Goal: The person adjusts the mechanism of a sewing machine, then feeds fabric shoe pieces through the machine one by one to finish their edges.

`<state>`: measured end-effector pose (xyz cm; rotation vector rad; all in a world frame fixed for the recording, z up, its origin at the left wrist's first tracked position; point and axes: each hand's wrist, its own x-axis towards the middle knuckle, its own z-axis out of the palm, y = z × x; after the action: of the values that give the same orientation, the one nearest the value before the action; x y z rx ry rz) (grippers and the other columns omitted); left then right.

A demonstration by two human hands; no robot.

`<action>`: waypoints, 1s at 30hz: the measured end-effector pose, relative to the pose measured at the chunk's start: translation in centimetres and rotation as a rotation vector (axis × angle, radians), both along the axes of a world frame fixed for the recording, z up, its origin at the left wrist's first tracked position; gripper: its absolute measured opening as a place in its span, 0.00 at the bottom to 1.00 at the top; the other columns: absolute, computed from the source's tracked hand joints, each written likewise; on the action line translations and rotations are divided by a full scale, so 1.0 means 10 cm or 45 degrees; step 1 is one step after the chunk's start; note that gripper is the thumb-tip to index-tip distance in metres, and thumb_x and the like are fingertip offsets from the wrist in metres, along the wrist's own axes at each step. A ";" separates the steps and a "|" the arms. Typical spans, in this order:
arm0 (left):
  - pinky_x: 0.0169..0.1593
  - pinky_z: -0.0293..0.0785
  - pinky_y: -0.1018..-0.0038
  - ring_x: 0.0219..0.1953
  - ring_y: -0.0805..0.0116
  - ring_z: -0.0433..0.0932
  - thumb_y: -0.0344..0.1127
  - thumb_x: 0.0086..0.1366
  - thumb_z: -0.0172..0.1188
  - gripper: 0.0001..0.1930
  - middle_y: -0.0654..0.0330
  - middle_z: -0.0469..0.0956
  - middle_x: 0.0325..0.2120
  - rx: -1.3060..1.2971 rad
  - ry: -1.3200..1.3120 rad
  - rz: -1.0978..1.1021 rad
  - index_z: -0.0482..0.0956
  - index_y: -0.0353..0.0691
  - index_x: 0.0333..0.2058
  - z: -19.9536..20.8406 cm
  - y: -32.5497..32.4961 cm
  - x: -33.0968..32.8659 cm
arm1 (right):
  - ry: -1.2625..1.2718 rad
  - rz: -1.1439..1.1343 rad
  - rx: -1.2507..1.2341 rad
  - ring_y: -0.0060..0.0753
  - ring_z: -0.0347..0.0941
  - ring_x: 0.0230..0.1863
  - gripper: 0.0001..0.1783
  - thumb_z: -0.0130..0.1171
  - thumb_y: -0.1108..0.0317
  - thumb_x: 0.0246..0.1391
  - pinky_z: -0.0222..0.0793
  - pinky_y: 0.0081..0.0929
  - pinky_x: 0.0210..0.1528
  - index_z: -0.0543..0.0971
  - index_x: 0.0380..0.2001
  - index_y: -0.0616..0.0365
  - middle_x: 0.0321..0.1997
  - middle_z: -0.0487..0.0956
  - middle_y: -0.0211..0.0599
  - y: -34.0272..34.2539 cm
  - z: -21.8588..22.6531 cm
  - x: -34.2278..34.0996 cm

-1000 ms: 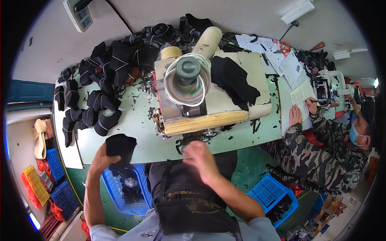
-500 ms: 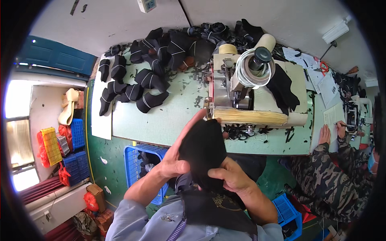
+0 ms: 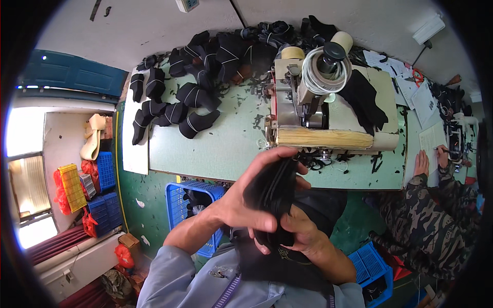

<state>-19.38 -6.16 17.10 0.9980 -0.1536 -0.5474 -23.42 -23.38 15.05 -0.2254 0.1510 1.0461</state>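
Note:
A stack of black fabric pieces point(image 3: 272, 190) is held up in front of my chest, its layered edges turned toward me. My left hand point(image 3: 241, 203) wraps round its left side, thumb across the near face and fingers over the top. My right hand point(image 3: 304, 233) grips the lower right part with the thumb pressed on it. The right fingers are partly hidden behind the stack. Beyond my hands stands a sewing machine point(image 3: 318, 120) with a white thread cone point(image 3: 324, 84) on top.
Tied black fabric bundles point(image 3: 199, 123) lie across the pale green table point(image 3: 226, 154), among dark scraps. Blue crates point(image 3: 172, 213) stand at floor level by my left arm and beside my right elbow. At the right, a co-worker in a camouflage sleeve point(image 3: 416, 205) writes on paper point(image 3: 430, 141).
The stack has turned in my hands from its broad face to its layered edges. My left hand has moved slightly right, its fingers now curled over the top. The whole view has shifted a little.

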 end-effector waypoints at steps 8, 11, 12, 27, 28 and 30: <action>0.62 0.72 0.56 0.59 0.54 0.74 0.41 0.52 0.81 0.51 0.50 0.67 0.54 0.018 -0.196 0.020 0.53 0.43 0.67 -0.12 -0.02 0.03 | -0.104 0.003 -0.014 0.40 0.80 0.35 0.39 0.70 0.43 0.55 0.78 0.33 0.34 0.71 0.52 0.70 0.39 0.79 0.52 0.03 0.03 -0.01; 0.61 0.72 0.56 0.58 0.55 0.75 0.38 0.55 0.79 0.45 0.50 0.67 0.54 0.019 -0.064 0.056 0.56 0.43 0.64 -0.12 0.01 0.05 | -0.041 -0.042 -0.030 0.37 0.80 0.37 0.35 0.74 0.50 0.53 0.78 0.32 0.39 0.73 0.52 0.66 0.39 0.79 0.47 0.06 0.07 0.03; 0.60 0.73 0.56 0.57 0.55 0.75 0.39 0.55 0.79 0.43 0.51 0.67 0.53 0.038 -0.012 0.104 0.57 0.43 0.62 -0.12 0.01 0.07 | -0.128 0.103 -0.171 0.36 0.80 0.38 0.33 0.74 0.56 0.53 0.78 0.31 0.41 0.72 0.54 0.65 0.40 0.80 0.44 0.06 0.10 0.04; 0.57 0.76 0.57 0.53 0.45 0.76 0.47 0.57 0.70 0.33 0.37 0.70 0.54 0.055 -0.019 0.170 0.60 0.50 0.56 -0.35 -0.11 0.38 | -0.093 -0.227 -0.546 0.28 0.80 0.31 0.23 0.55 0.57 0.70 0.77 0.23 0.32 0.67 0.59 0.60 0.38 0.81 0.42 0.08 -0.01 0.29; 0.59 0.74 0.56 0.54 0.45 0.75 0.48 0.58 0.70 0.34 0.37 0.70 0.54 0.029 0.090 0.117 0.60 0.48 0.56 -0.34 -0.07 0.46 | -0.176 -0.254 -0.664 0.28 0.80 0.31 0.22 0.55 0.58 0.70 0.77 0.23 0.31 0.68 0.58 0.60 0.38 0.81 0.41 0.06 -0.05 0.31; 0.63 0.71 0.58 0.58 0.51 0.74 0.41 0.62 0.66 0.31 0.43 0.72 0.57 0.079 0.319 -0.069 0.65 0.41 0.61 -0.25 0.12 0.67 | -0.210 -0.214 -0.878 0.27 0.80 0.32 0.21 0.57 0.58 0.70 0.77 0.24 0.32 0.69 0.57 0.60 0.38 0.81 0.38 0.03 -0.14 0.33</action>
<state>-12.68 -4.97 14.62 0.9787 0.0599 -0.7257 -20.08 -23.04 13.69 -0.9049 0.3733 0.7728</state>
